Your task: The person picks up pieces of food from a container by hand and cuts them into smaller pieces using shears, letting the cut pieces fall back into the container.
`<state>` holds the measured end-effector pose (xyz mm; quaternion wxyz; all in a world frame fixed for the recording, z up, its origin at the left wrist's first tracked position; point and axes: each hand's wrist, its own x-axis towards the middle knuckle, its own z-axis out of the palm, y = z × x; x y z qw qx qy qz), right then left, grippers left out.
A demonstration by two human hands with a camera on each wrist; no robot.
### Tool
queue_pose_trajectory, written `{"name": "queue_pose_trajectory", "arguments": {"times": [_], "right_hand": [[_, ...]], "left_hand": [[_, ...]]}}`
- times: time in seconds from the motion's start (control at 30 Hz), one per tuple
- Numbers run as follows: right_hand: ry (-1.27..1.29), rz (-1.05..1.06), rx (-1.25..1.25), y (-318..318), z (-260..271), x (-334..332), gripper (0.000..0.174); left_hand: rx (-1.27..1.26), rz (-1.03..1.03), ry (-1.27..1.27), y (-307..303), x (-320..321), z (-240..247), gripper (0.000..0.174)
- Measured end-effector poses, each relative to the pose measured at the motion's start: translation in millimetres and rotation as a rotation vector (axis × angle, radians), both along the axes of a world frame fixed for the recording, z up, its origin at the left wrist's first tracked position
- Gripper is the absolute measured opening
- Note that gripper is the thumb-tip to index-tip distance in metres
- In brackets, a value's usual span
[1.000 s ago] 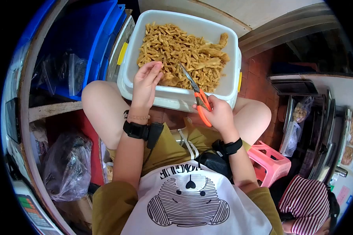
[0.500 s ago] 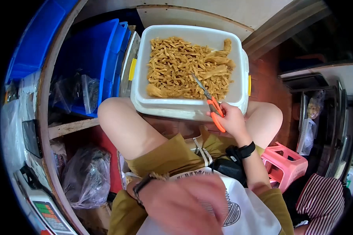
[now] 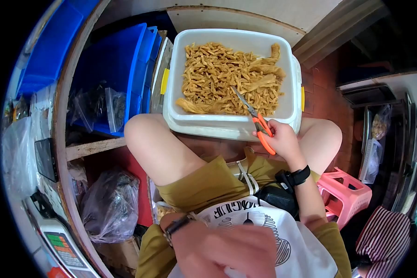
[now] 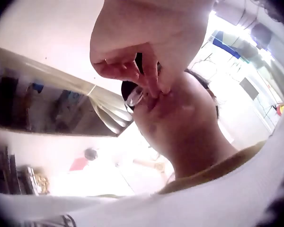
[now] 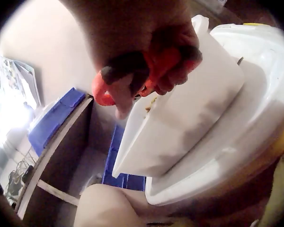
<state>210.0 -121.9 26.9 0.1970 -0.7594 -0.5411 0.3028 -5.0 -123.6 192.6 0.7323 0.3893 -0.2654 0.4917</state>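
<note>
My right hand [image 3: 285,140] grips orange-handled scissors [image 3: 266,145] at the tub's near rim in the head view. Their grey blades point over a heap of tan, wrinkled strips [image 3: 213,76], cut short in most places. A white tub [image 3: 180,51] holds this heap, with longer uncut pieces [image 3: 264,83] on its right side. My left hand [image 3: 241,245] is raised high above the lap, near the head camera. In the left wrist view the fingers [image 4: 151,80] are bent and right at the person's mouth; whether they pinch anything I cannot tell.
A larger white container with yellow clips [image 3: 165,81] lies under the tub, between the knees. Blue bins [image 3: 120,60] and a stuffed plastic bag [image 3: 111,204] fill the left shelves. A pink stool [image 3: 345,194] stands at the right, near someone in a striped top [image 3: 384,236].
My left hand has left the tub and come up to the mouth. The right hand keeps the scissors over the strips. The head view has shifted, showing the tub further right and slightly lower.
</note>
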Motion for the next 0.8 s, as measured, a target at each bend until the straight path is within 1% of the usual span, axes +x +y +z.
{"name": "queue_pose_trajectory", "arguments": {"times": [0.07, 0.13, 0.17, 0.2, 0.23, 0.3, 0.37, 0.4, 0.47, 0.5, 0.57, 0.6, 0.67, 0.7, 0.77, 0.8], "right_hand": [[0.005, 0.009, -0.014, 0.0, 3.6, -0.2, 0.050], [0.034, -0.008, -0.012, 0.3, 6.7, -0.8, 0.048], [0.060, -0.021, -0.017, -0.2, 7.6, -1.2, 0.046], [0.063, -0.022, -0.012, -0.4, 7.2, -1.1, 0.046], [0.082, -0.045, -0.027, -0.1, 5.5, -0.5, 0.046], [0.103, -0.068, -0.039, -1.0, 0.2, 2.0, 0.046], [0.133, -0.087, 0.004, -2.6, -7.3, 7.7, 0.054], [0.133, -0.094, 0.008, -3.5, -11.6, 10.7, 0.054], [0.223, -0.101, 0.038, -6.5, -17.9, 15.5, 0.055], [0.224, -0.107, 0.038, -6.7, -15.8, 17.5, 0.055], [0.219, -0.105, 0.009, -5.3, -10.5, 17.1, 0.054], [0.224, -0.109, 0.014, -4.8, -10.4, 16.5, 0.054], [0.262, -0.114, 0.037, -6.3, -9.4, 17.5, 0.054], [0.264, -0.118, 0.043, -6.6, -10.6, 19.0, 0.054], [0.301, -0.138, 0.066, -7.1, -18.2, 20.8, 0.053], [0.305, -0.134, 0.074, -7.1, -21.8, 21.7, 0.053]], "left_hand": [[0.500, 0.473, 0.326, 46.1, -7.6, -13.4, 0.013], [0.313, 0.819, 1.217, 48.7, -8.3, -16.0, 0.021], [0.441, 0.928, 1.472, 81.5, -4.8, -36.6, 0.028], [0.537, 1.103, 1.549, 103.1, -2.4, -65.9, 0.027], [0.652, 1.184, 1.692, 120.3, -2.0, -94.0, 0.024], [0.873, 1.105, 2.011, 143.5, -3.1, -145.5, 0.031], [0.898, 1.014, 2.157, 149.1, 2.8, -169.8, 0.035], [0.907, 1.015, 2.150, 151.5, 6.7, -176.0, 0.035], [0.839, 0.796, 2.223, 154.1, 12.4, -189.1, 0.036], [0.846, 0.792, 2.221, 154.7, 18.1, -186.6, 0.036], [0.713, 0.674, 2.313, 155.4, 25.5, -180.7, 0.031], [0.721, 0.677, 2.314, 154.5, 23.9, -185.2, 0.031], [0.684, 0.975, 2.006, 152.2, 17.6, -202.9, 0.028], [0.693, 0.978, 2.003, 154.3, 16.8, -203.2, 0.028], [0.376, 0.893, 1.876, 157.3, 13.6, -203.4, 0.030], [0.316, 0.916, 1.798, 153.9, 14.0, -196.0, 0.033]]}}
